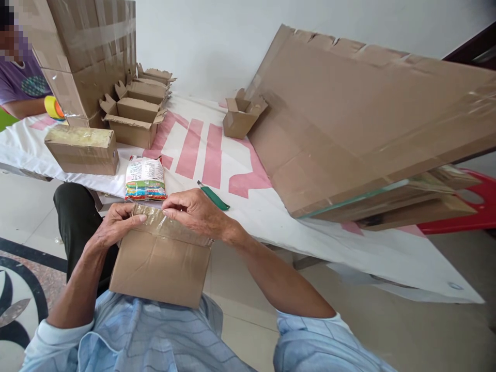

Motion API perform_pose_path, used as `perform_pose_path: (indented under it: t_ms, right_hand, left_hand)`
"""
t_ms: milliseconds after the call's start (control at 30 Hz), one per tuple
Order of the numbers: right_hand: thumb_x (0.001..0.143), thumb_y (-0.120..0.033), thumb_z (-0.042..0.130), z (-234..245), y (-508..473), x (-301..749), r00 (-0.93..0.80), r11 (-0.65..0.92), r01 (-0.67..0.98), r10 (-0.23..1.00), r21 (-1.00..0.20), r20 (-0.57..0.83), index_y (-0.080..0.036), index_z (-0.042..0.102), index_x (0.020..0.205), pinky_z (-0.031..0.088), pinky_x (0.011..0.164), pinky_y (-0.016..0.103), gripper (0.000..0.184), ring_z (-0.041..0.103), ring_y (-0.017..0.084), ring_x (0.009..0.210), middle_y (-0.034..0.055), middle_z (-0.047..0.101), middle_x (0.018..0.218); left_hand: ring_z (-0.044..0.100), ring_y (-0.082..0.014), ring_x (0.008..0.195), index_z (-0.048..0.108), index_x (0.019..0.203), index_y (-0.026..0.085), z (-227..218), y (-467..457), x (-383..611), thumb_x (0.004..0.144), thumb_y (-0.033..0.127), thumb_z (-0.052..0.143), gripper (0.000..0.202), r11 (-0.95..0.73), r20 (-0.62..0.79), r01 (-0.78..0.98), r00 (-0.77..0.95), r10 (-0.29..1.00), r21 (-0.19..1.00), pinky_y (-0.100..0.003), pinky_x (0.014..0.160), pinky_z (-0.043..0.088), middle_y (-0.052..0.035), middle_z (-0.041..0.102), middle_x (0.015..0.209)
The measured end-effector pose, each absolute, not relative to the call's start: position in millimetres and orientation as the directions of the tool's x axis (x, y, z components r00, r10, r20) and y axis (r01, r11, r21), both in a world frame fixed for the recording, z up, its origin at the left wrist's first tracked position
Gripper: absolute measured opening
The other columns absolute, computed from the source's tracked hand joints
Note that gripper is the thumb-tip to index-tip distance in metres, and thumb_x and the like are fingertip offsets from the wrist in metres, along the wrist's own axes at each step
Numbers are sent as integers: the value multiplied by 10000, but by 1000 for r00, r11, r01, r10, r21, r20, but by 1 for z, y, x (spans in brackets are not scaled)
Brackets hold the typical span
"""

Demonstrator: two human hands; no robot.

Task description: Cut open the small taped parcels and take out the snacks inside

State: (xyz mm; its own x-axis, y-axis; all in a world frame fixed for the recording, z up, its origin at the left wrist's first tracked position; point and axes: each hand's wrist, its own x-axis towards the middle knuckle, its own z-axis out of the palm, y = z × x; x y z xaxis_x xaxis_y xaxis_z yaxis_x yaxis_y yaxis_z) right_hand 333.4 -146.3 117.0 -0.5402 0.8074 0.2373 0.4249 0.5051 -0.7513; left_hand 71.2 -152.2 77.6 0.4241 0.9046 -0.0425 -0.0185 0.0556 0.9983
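Observation:
A brown cardboard box [160, 266] rests on my lap, tilted toward me, with clear packing tape [157, 219] along its far upper edge. At that edge's left end, my left hand [120, 222] grips the box, thumb on the taped face. My right hand [196, 212] has its thumb and fingers pinched together at the tape near the middle of the edge; whether they hold a tape end is too small to make out. Just beyond the box lies a colourful printed packet [145, 178]. A green utility knife [213, 198] lies on the table, its tip pointing away to the left.
Open small boxes [134, 121] stand in a row beside tall stacked cartons [85, 62]. A taped box [83, 150] sits in front. One open box [242, 116] touches a large leaning cardboard carton [368, 119]. A person [25, 85] sits at left near a tape roll [54, 107].

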Motion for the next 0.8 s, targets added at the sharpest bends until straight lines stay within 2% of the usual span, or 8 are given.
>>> perform_pose_path:
  t_ms: [167,300,400,567,700,800]
  right_hand:
    - [1076,-211,653,104,-146,335,-550,674,527,735,-518,396,-229,824,936,509,779,313,222,720,190,828,52,833,920]
    - [1143,-252,575,98,-147,335,-573,734,586,675,-343,464,-230,830,959,545,779,330,316,757,217,885,82,840,952]
    - [1175,-244,502,98,-150,332,-579,751,600,645,-275,498,-221,819,958,567,784,341,384,765,221,900,92,840,967]
    - [1173,-241,508,100,-154,328,-559,750,597,644,-285,523,-230,792,937,592,811,353,370,757,224,909,95,823,968]
    - [1147,-232,541,99,-155,326,-516,755,536,647,-377,562,-242,799,1001,630,848,385,297,770,239,932,94,824,979]
    - [1141,-229,537,100,-156,328,-491,744,494,665,-449,563,-250,785,1011,620,813,371,281,749,218,872,76,811,957]
  left_hand:
    - [431,-104,598,626,613,173,84,-153,80,806,637,969,609,-71,60,16,373,926,997,-234,576,415,21,554,619]
    - [373,-90,574,560,602,184,85,-154,82,814,619,957,626,-15,14,1,357,934,1000,-234,539,356,33,495,608]
    - [346,-83,562,547,606,188,85,-154,83,814,594,957,614,5,1,-17,342,940,1000,-233,523,320,39,467,601]
    - [353,-85,561,546,603,188,84,-154,83,807,582,958,605,10,3,-38,323,946,999,-230,510,298,34,474,597]
    - [415,-95,561,627,636,181,87,-154,85,770,575,979,545,51,-23,-77,326,945,996,-232,515,357,23,547,614]
    - [453,-99,554,674,660,174,88,-155,87,753,565,992,513,95,-54,-109,333,941,990,-237,522,394,12,595,628]
